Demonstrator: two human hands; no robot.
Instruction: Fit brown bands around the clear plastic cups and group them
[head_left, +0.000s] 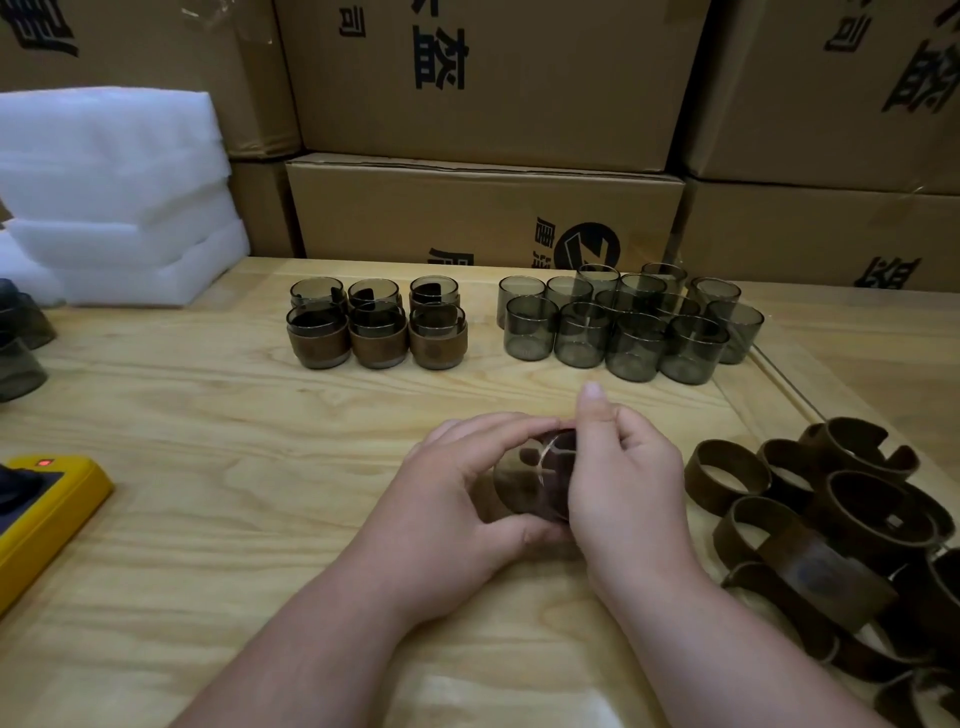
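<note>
Above the middle of the wooden table (208, 519), my left hand (457, 488) grips a clear smoky cup (524, 483) lying on its side. My right hand (623, 478) grips the cup's other end, where a brown band (563, 441) sits round it, index finger pointing up. Several banded cups (376, 325) stand grouped in two rows at the back centre. To their right stands a cluster of several bare cups (634, 327). A heap of loose brown bands (841, 530) lies at the right edge.
White foam sheets (114, 192) are stacked at the back left. Cardboard boxes (483, 208) wall off the back. A yellow device (41, 509) lies at the left edge, with more dark cups (21, 343) behind it.
</note>
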